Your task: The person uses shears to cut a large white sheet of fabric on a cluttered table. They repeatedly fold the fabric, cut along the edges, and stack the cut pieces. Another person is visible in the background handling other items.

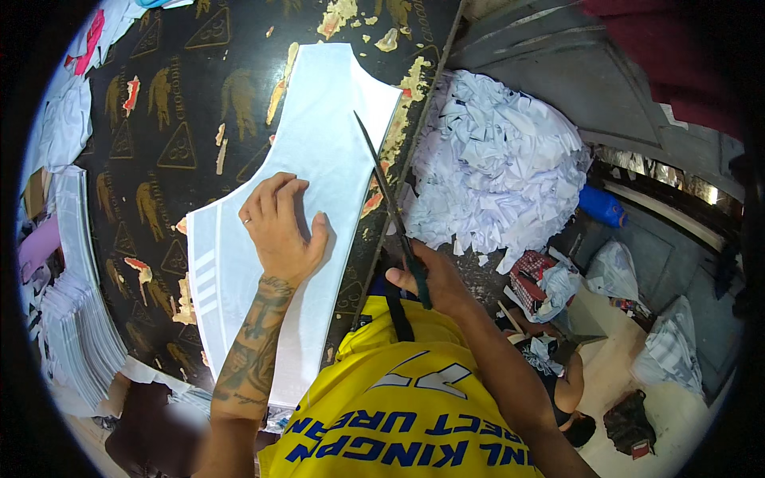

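Observation:
A cut white cloth panel (pixel 315 167), with light stripes near its left edge, lies flat on the dark table along its right side. My left hand (pixel 280 227) rests on the panel with fingers slightly bent and thumb apart, wearing a ring and holding nothing. At the table's right edge, my right hand (pixel 437 279) is closed round the dark handles of a long pair of scissors (pixel 388 195). Their blades point up and away over the panel's right part, the tip lying over the cloth. Whether the blades are spread cannot be made out.
The table (pixel 171 103) has a worn, peeling surface. Stacked white cloth pieces (pixel 76 334) line its left side. A large heap of white scraps (pixel 502 159) stands beyond its right edge. Two people are nearby: one person (pixel 567 386) low at the right, another (pixel 151 430) at lower left.

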A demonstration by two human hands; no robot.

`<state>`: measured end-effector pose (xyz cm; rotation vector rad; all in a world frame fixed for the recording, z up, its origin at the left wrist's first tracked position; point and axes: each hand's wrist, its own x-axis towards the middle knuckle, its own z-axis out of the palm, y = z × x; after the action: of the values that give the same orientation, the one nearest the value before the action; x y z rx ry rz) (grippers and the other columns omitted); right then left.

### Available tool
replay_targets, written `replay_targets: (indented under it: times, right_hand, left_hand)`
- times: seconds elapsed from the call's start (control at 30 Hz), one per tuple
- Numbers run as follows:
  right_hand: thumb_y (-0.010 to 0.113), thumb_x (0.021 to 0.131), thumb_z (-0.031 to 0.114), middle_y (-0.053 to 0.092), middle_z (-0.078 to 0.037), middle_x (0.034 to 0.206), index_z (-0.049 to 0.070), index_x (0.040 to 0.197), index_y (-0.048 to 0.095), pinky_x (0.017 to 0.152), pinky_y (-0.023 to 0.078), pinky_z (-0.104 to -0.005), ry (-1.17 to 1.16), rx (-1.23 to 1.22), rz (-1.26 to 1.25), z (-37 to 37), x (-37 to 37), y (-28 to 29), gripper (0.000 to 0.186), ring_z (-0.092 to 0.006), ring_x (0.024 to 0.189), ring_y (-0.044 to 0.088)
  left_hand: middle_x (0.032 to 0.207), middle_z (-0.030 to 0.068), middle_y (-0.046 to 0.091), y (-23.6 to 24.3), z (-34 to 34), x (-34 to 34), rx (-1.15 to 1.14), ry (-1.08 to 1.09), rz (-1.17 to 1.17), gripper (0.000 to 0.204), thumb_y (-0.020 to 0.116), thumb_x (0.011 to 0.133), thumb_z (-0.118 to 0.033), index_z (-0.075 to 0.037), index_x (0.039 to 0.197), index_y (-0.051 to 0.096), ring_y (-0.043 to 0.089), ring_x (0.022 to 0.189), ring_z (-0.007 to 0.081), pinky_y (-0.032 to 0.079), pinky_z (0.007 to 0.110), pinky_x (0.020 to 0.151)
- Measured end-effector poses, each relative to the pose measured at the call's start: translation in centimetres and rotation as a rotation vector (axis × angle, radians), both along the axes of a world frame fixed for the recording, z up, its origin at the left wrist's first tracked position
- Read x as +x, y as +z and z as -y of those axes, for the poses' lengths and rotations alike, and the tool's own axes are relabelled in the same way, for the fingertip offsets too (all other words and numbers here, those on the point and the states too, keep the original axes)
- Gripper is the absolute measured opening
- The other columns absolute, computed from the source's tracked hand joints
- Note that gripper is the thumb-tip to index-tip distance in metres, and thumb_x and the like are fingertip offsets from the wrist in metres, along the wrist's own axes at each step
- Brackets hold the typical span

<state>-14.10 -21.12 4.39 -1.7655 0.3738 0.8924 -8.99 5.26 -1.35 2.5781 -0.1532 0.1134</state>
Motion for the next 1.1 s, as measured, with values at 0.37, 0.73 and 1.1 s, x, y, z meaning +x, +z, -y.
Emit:
replay_targets:
  times: [0.37,0.73,1.1]
  right_hand:
    - [0.09,0.089,0.049,0.073,-0.008,0.077,-0.001,0.092,0.078,0.073,0.054,-0.036,-0.022,-0.014,-0.118,-1.3,1.1,-0.1,0.051,-0.0167,0.072,0.064]
    - [0.089,0.089,0.053,0.061,-0.006,0.069,0.002,0.077,0.066,0.065,0.049,-0.0371,-0.026,-0.115,-0.063,-4.5,4.3,0.7,0.058,-0.0153,0.067,0.055]
    - [0.089,0.091,0.05,0.049,0.003,0.061,0.007,0.068,0.061,0.056,0.039,-0.031,-0.022,-0.15,0.002,-6.7,8.4,0.4,0.057,-0.0076,0.061,0.045]
  left_hand:
    - [0.137,0.0125,0.06,-0.1,0.1,0.2,0.001,-0.003,0.011,0.049,0.068,0.09,-0.039,-0.007,0.126,0.067,0.048,0.134,0.0347,0.028,0.053,0.112]
    - [0.136,0.0126,0.06,0.0,-0.1,0.4,0.009,0.003,-0.022,0.051,0.068,0.089,-0.039,-0.006,0.127,0.066,0.049,0.133,0.0348,0.028,0.053,0.111]
    - [0.135,0.0124,0.06,0.2,-0.1,0.3,-0.022,0.024,-0.08,0.05,0.069,0.084,-0.035,-0.007,0.125,0.067,0.049,0.132,0.0345,0.028,0.053,0.11]
